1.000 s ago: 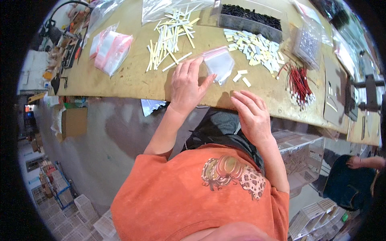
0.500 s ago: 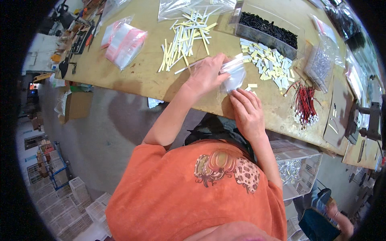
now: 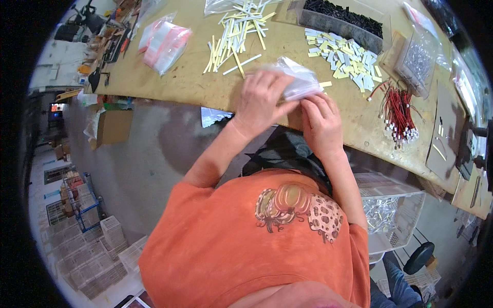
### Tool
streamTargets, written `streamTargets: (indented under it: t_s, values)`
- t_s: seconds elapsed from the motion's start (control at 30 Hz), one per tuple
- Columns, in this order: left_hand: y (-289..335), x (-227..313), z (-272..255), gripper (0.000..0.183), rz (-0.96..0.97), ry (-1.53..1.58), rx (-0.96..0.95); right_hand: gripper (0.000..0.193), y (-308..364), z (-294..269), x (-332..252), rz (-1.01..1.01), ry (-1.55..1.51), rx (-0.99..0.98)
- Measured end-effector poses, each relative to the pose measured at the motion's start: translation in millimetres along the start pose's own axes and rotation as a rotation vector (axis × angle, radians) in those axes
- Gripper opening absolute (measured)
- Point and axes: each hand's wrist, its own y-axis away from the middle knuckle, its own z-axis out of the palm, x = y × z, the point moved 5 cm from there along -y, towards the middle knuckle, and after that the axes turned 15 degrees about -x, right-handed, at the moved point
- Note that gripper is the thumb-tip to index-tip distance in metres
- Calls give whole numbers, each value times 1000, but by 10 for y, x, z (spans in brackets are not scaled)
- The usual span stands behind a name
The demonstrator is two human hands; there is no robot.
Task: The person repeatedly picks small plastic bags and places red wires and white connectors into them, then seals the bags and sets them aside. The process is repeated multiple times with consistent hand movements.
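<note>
At the table's near edge, a small clear plastic zip bag [image 3: 304,82] is between my two hands. My left hand [image 3: 262,98] is closed on its left side, the fingers partly smeared by motion and the thumb reaching along the near edge. My right hand [image 3: 323,120] pinches the bag's near edge, fingers bent and close to the left thumb. What the bag contains, if anything, cannot be made out. Just beyond the left hand lie long yellow and white strips [image 3: 233,43]. Short yellow and white pieces [image 3: 352,61] are spread past the bag to the right.
A clear box of small black pieces [image 3: 341,23] stands at the back right. Nearer lie a bundle of red wires with white connectors [image 3: 399,115] and a clear box of small parts [image 3: 415,64]. Pink-edged plastic bags [image 3: 167,49] rest at left. Below the table is a white basket [image 3: 393,238].
The bag has turned and now lies flatter, its near edge drawn toward me. My left thumb has come closer to my right fingertips. The whole view has shifted slightly.
</note>
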Motion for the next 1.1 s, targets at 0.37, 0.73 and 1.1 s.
streamTargets:
  t_s: [0.37,0.73,1.1]
  values:
    - [210,-524,-143,34,-184,133,60,37,17,-177,-92,20,92,35]
    - [164,-529,138,13,-176,211,-34,36,-6,-25,-99,52,188,-143]
    - [174,272,-195,22,176,336,171,16,173,-232,-88,207,-896,9]
